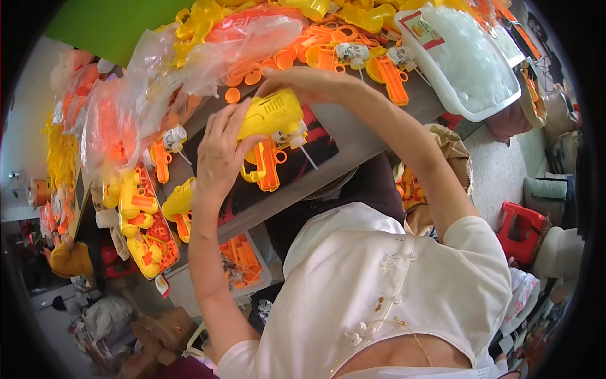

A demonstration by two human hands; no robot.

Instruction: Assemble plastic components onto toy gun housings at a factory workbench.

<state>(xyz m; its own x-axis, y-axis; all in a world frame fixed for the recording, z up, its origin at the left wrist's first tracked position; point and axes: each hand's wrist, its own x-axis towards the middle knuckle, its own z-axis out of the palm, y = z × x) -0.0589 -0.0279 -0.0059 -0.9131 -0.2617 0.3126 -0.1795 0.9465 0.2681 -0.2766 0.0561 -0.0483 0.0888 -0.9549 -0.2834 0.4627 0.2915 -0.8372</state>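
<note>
Between my hands is a yellow, vented, gun-shaped toy body (273, 115), tilted above the table's near edge. My left hand (218, 148) is closed around its left side, with the thumb along its lower edge. Behind its far side my right hand (293, 85) curls over, the fingertips reaching the far left end; the palm side is hidden. Beneath the yellow body hang an orange handle (269, 167), a yellow trigger-guard-like loop (252, 165) and a thin metal rod (309, 158). Whether these are joined to the yellow body cannot be made out.
Orange and yellow parts heap across the table's far side, beside clear plastic bags (158, 82). A white tub (467, 63) of translucent pieces stands far right. At left, a box (165, 237) holds yellow-and-orange toys. A bin of orange parts (243, 259) sits below; a red stool (521, 234) stands right.
</note>
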